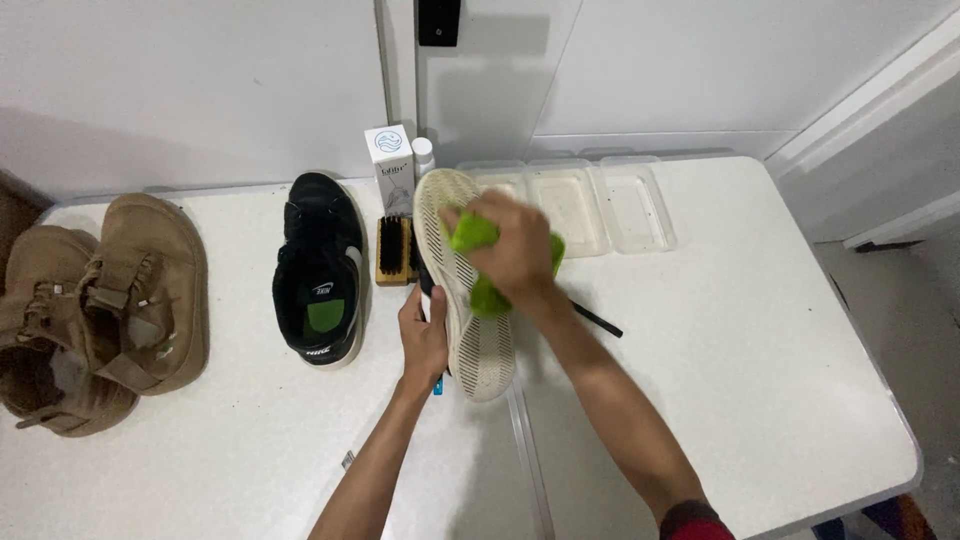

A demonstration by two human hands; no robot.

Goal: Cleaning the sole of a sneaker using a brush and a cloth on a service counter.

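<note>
Both forearms reached forward over the white surface [720, 380]. The left hand [424, 335] curled its grip around the side of a shoe [470, 330], holding it tipped on edge with the pale, patterned sole facing right. The right hand [515, 250] pressed flat against that sole, its grip closed on a bright green cloth [472, 235]. The sole looked off-white and lightly speckled. Just left of the left hand lay a black sneaker [320, 270]; a wooden brush [393, 250] sat beyond it. Farther left rested tan boots [100, 300]. Beyond the right hand stood clear plastic trays [600, 205].
</note>
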